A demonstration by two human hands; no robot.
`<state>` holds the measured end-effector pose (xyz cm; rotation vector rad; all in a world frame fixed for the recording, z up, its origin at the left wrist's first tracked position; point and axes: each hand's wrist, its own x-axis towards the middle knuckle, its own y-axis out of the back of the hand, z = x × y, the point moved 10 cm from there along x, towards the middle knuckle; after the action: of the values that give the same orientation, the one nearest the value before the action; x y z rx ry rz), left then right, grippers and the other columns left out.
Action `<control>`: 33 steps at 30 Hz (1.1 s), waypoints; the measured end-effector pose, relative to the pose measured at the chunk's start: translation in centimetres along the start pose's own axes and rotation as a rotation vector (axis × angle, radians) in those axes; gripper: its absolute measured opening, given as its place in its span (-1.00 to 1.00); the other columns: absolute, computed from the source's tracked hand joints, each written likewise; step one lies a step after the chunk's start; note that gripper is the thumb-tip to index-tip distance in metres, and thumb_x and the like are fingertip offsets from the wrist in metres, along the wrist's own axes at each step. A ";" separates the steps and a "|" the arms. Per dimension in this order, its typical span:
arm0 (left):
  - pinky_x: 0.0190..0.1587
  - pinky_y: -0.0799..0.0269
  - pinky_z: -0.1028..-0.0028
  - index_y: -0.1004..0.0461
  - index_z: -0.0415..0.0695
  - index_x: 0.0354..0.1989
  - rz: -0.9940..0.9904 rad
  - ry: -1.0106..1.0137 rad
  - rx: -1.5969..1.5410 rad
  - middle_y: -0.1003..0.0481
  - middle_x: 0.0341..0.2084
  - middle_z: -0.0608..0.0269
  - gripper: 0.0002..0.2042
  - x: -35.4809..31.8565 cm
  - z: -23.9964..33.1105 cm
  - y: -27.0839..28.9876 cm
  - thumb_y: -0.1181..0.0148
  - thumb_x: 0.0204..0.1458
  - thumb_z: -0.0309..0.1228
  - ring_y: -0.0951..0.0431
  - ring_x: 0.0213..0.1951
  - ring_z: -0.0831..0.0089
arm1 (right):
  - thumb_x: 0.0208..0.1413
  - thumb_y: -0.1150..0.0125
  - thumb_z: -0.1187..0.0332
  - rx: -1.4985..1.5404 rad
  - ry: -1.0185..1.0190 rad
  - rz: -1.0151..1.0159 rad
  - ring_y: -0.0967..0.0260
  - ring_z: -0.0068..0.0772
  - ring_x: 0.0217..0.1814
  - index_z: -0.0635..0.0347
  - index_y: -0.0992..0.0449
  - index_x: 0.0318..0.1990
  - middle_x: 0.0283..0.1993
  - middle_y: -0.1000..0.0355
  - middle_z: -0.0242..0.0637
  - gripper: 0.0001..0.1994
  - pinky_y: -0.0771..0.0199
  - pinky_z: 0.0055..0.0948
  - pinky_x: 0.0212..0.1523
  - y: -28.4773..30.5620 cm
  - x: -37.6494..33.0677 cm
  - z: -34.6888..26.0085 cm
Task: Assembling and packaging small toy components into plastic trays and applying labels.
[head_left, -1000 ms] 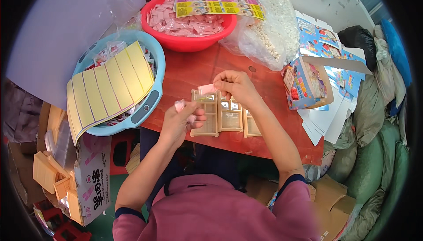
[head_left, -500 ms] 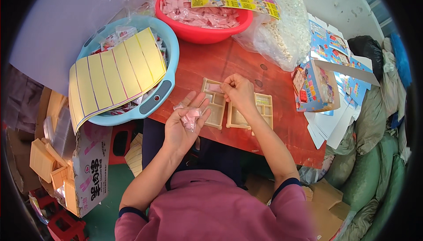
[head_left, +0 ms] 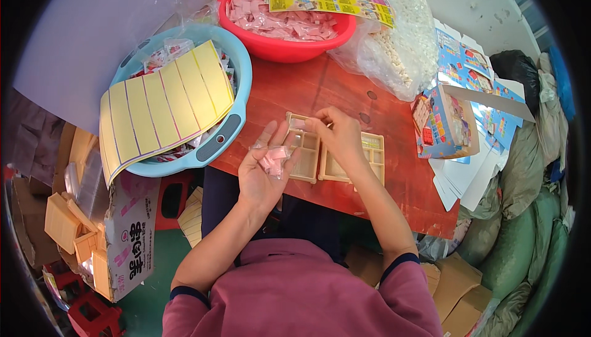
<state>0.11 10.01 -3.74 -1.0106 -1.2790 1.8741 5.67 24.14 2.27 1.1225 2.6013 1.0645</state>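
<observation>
Presently my left hand [head_left: 260, 180], fingers spread, is cradling several pink packets [head_left: 274, 161], not yet laid down; my right hand [head_left: 340, 138] is reaching over the far end of the left divided tray [head_left: 305, 167], grip unclear. The right divided tray [head_left: 335, 169] is showing no packets.

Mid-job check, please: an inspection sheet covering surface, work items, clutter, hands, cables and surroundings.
Surface: red-brown table, with dark round marks.
Work items: divided cream trays, left tray and right tray, side by side; small pink packets in the left palm.
Clutter: red bowl of pink packets; blue basin under a yellow sheet; bag of white pieces; printed box.
Left hand: palm up, packets on it.
Right hand: fingertips at the left tray's far end; grip unclear.
Cables: nothing seen.
Surroundings: cardboard carton left, green sacks right.
</observation>
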 end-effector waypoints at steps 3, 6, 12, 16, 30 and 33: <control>0.26 -0.06 0.12 -0.14 -0.12 0.21 -0.044 0.006 0.027 -0.16 0.23 0.16 -0.51 0.6 -0.9 -0.7 0.17 0.03 -0.39 -0.15 0.24 0.20 | 0.01 -0.25 0.33 0.555 -0.294 -0.354 -0.32 -0.69 -0.57 0.24 -0.49 -0.34 -0.51 -0.43 -0.40 -0.83 -0.33 -0.67 -0.57 -2.8 -2.9 -0.4; 0.20 -0.21 0.17 -0.14 -0.15 0.19 -0.095 0.079 0.040 -0.22 0.18 0.12 -0.58 0.7 -2.7 -1.6 0.18 0.14 -0.35 -0.23 0.19 0.24 | 0.02 -0.23 0.40 0.571 -0.364 -0.352 -0.29 -0.73 -0.58 0.26 -0.48 -0.32 -0.54 -0.40 -0.44 -0.87 -0.27 -0.72 -0.59 -2.6 -4.5 0.3; -0.02 -0.49 0.37 -0.23 -0.23 0.05 0.022 0.182 0.330 -0.39 -0.06 0.03 -0.71 0.3 -3.9 0.3 0.12 0.22 -0.35 -0.46 -0.03 0.28 | 0.02 -0.22 0.43 0.553 -0.299 -0.138 -0.23 -0.77 -0.60 0.26 -0.49 -0.38 -0.55 -0.39 -0.48 -0.92 -0.17 -0.74 -0.63 3.4 -2.9 3.9; 0.02 -0.46 0.35 -0.22 -0.23 0.06 0.016 0.163 0.336 -0.37 -0.03 0.04 -0.67 0.5 -4.4 -0.3 0.04 0.19 -0.34 -0.43 0.01 0.21 | 0.01 -0.20 0.45 0.530 -0.317 -0.027 -0.25 -0.72 -0.61 0.28 -0.49 -0.40 -0.54 -0.41 -0.44 -0.92 -0.21 -0.67 -0.61 4.6 -1.3 9.1; 0.14 -0.25 0.24 -0.08 -0.03 0.25 -0.089 0.256 0.223 -0.24 0.12 0.19 -0.55 1.4 -6.6 -1.7 0.28 0.24 -0.11 -0.27 0.12 0.31 | 0.02 -0.23 0.29 0.331 -0.217 -0.054 -0.39 -0.58 -0.47 0.29 -0.49 -0.32 -0.43 -0.45 -0.34 -0.78 -0.34 -0.57 -0.50 4.2 -3.7 3.5; 0.09 -0.30 0.28 -0.05 0.00 0.27 -0.123 0.251 0.259 -0.26 0.08 0.23 -0.53 1.4 -7.6 -2.7 0.30 0.25 -0.08 -0.31 0.08 0.37 | 0.06 -0.20 0.35 0.582 -0.402 -0.216 -0.31 -0.75 -0.53 0.24 -0.45 -0.24 -0.48 -0.41 -0.44 -0.82 -0.22 -0.75 -0.64 1.3 -6.1 2.7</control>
<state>6.25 15.40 -3.28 -0.9694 -0.9064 1.7054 11.81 22.15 0.14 0.9748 2.6595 0.0135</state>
